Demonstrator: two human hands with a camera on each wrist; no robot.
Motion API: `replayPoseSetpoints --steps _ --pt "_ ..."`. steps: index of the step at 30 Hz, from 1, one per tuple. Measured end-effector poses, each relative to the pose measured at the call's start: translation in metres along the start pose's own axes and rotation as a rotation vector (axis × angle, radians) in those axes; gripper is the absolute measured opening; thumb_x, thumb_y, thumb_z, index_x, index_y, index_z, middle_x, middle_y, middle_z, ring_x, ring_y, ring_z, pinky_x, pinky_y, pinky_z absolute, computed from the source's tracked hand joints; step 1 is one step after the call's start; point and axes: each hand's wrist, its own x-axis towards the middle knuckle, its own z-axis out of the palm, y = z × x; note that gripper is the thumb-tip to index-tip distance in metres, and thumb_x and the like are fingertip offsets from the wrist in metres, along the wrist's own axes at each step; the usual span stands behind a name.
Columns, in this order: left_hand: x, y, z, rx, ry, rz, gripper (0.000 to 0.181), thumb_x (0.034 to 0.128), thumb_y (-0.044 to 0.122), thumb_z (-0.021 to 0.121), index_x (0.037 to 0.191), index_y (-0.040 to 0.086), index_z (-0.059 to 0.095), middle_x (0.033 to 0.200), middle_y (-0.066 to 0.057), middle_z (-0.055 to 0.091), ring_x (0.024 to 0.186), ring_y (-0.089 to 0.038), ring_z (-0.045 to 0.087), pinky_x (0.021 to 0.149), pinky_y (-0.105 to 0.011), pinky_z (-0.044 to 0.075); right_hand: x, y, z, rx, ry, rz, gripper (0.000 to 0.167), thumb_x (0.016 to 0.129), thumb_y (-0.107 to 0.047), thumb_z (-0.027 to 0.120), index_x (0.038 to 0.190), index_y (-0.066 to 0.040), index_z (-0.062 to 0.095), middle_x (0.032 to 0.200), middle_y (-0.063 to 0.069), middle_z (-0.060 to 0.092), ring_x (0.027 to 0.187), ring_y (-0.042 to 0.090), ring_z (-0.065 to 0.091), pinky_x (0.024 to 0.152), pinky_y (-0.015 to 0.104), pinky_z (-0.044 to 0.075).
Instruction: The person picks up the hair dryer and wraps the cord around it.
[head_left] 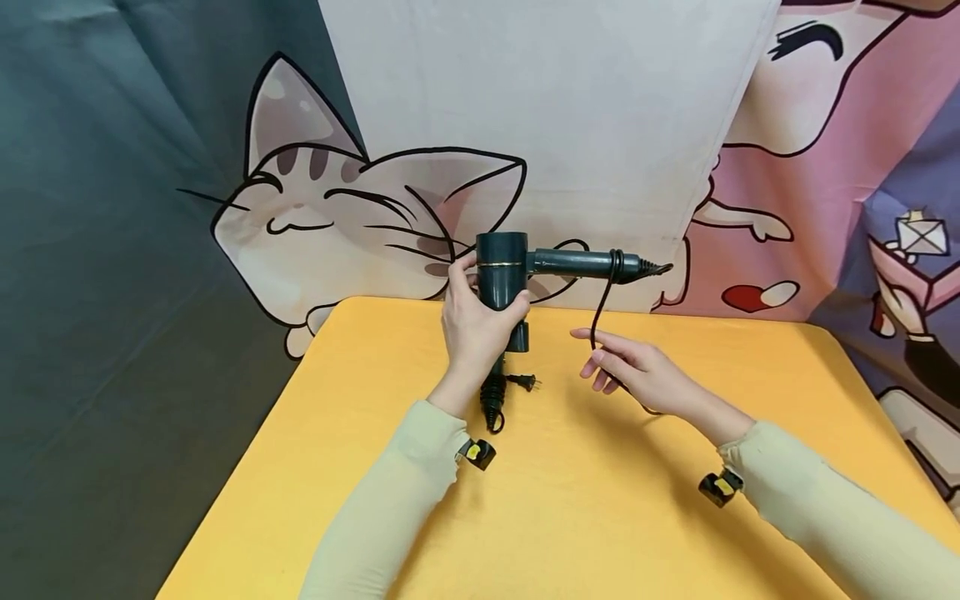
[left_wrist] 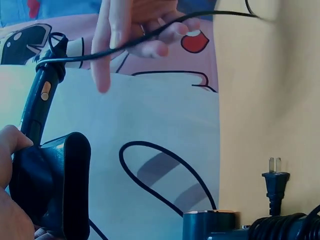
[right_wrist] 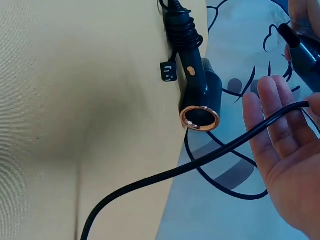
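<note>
My left hand (head_left: pixel 476 329) grips the barrel of a dark green hair dryer (head_left: pixel 504 283) with a thin gold ring. Its handle (head_left: pixel 573 263) points right, and a turn of black power cord (head_left: pixel 597 310) loops around it near the end. That cord runs down to my right hand (head_left: pixel 641 373), held apart from the dryer. In the right wrist view the cord crosses the fingers (right_wrist: pixel 280 127), which are fairly straight, and the thumb holds it at the frame's edge. Behind my left hand lies a second dark hair dryer (right_wrist: pixel 200 92), cord wound around its handle.
A two-pin plug (head_left: pixel 525 382) lies beside the second dryer on the yellow table (head_left: pixel 525 517). Behind the table's far edge hangs a cartoon-printed cloth (head_left: pixel 555 108). Each wrist wears a small black camera.
</note>
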Motion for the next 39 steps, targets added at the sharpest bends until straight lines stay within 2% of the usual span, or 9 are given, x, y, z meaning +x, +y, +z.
replayPoseSetpoints --steps 7,12,16,20,25,27,31,35,39 --pt "-0.004 0.008 -0.008 -0.024 -0.034 -0.003 0.082 0.0816 0.040 0.086 0.150 0.020 0.045 0.127 -0.011 0.064 0.111 -0.028 0.060 0.084 -0.047 0.055 0.011 0.012 -0.012 0.138 -0.032 0.082 0.037 0.116 -0.018 0.046 0.142 0.003 0.062 0.102 0.015 0.073 0.084 0.033 0.072 0.073 0.040 0.064" --pt "-0.008 0.011 -0.012 -0.026 -0.066 0.007 0.080 0.0810 0.040 0.085 0.148 0.021 0.046 0.121 -0.011 0.064 0.098 -0.026 0.062 0.076 -0.043 0.055 0.021 0.021 -0.032 0.174 -0.049 0.149 0.037 0.115 -0.024 0.050 0.133 0.003 0.067 0.100 0.022 0.069 0.076 0.022 0.067 0.064 0.035 0.060" --pt "-0.011 0.011 -0.013 -0.013 -0.094 0.001 0.080 0.0802 0.039 0.086 0.148 0.021 0.047 0.122 -0.010 0.064 0.103 -0.027 0.061 0.079 -0.044 0.055 0.027 0.019 -0.052 0.084 -0.052 0.221 0.036 0.114 -0.028 0.054 0.132 -0.003 0.071 0.100 0.019 0.069 0.071 0.021 0.061 0.056 0.030 0.050" --pt "-0.013 0.009 -0.013 0.005 -0.111 0.002 0.080 0.0802 0.038 0.087 0.148 0.021 0.047 0.127 -0.010 0.063 0.113 -0.027 0.060 0.086 -0.047 0.055 0.031 0.011 -0.079 -0.004 -0.067 0.314 0.037 0.112 -0.032 0.058 0.133 -0.005 0.071 0.099 0.010 0.068 0.071 0.018 0.058 0.058 0.027 0.044" --pt "-0.015 0.006 -0.012 0.032 -0.109 0.024 0.082 0.0810 0.035 0.088 0.150 0.018 0.046 0.130 -0.012 0.063 0.116 -0.029 0.061 0.091 -0.050 0.052 0.043 -0.005 -0.115 -0.219 -0.067 0.225 0.022 0.106 -0.008 0.063 0.122 0.004 0.074 0.084 0.006 0.070 0.066 0.017 0.060 0.059 0.028 0.048" --pt "-0.016 0.005 -0.009 0.046 -0.113 0.035 0.083 0.0811 0.035 0.088 0.150 0.017 0.046 0.129 -0.012 0.064 0.113 -0.030 0.063 0.091 -0.050 0.052 0.050 -0.018 -0.126 -0.329 -0.064 0.214 0.018 0.106 -0.010 0.065 0.116 0.000 0.077 0.081 0.006 0.069 0.066 0.017 0.060 0.060 0.029 0.050" --pt "-0.018 0.002 -0.005 0.082 -0.121 0.048 0.083 0.0813 0.037 0.087 0.150 0.018 0.045 0.127 -0.011 0.063 0.106 -0.029 0.065 0.086 -0.048 0.054 0.065 -0.047 -0.139 -0.496 -0.064 0.228 0.018 0.105 -0.026 0.071 0.108 -0.011 0.080 0.082 0.005 0.066 0.066 0.020 0.062 0.061 0.032 0.051" --pt "-0.017 -0.003 -0.001 0.115 -0.117 0.050 0.082 0.0817 0.038 0.086 0.150 0.017 0.045 0.125 -0.010 0.063 0.104 -0.028 0.064 0.085 -0.048 0.054 0.072 -0.072 -0.143 -0.582 -0.086 0.188 0.013 0.104 -0.025 0.073 0.104 -0.013 0.078 0.081 0.002 0.065 0.066 0.021 0.063 0.063 0.031 0.049" --pt "-0.014 -0.007 0.003 0.145 -0.106 0.046 0.082 0.0820 0.038 0.086 0.150 0.016 0.045 0.123 -0.011 0.062 0.103 -0.028 0.064 0.085 -0.048 0.054 0.073 -0.090 -0.137 -0.608 -0.116 0.146 0.008 0.104 -0.021 0.073 0.101 -0.016 0.077 0.075 0.000 0.063 0.063 0.018 0.062 0.063 0.029 0.048"
